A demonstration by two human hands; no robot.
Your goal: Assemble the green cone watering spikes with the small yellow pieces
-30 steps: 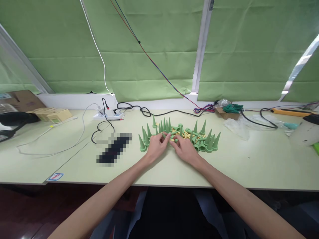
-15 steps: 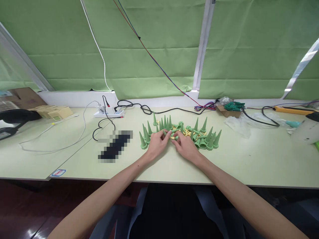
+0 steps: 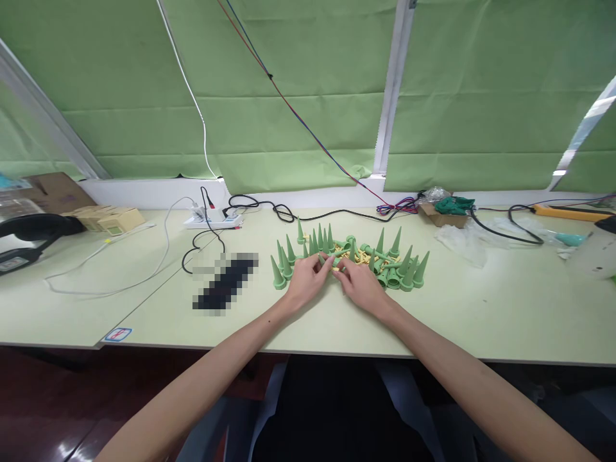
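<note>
Several green plastic cone spikes point(image 3: 409, 273) with flared bases stand or lie in a cluster on the table, around a heap of small yellow pieces point(image 3: 359, 255). At the cluster's near side my left hand point(image 3: 307, 280) is closed on a green cone spike point(image 3: 322, 260), its pointed tip showing above the fingers. My right hand point(image 3: 362, 282) meets it from the other side, thumb and fingers pinched near the cone's base. A bit of yellow shows between the hands; the fingers largely hide what the right hand grips.
A pixelated dark object point(image 3: 226, 282) lies left of the hands. Behind it is a white power strip point(image 3: 212, 221) with cables. Black headphones point(image 3: 38, 234) and yellow boxes point(image 3: 113, 219) are at far left. A small cardboard box point(image 3: 443, 215) and plastic bags point(image 3: 459, 242) lie at back right.
The whole view has shifted slightly, so everything sits a little further right. Both hands stay together at the same spot with only small finger movement.
</note>
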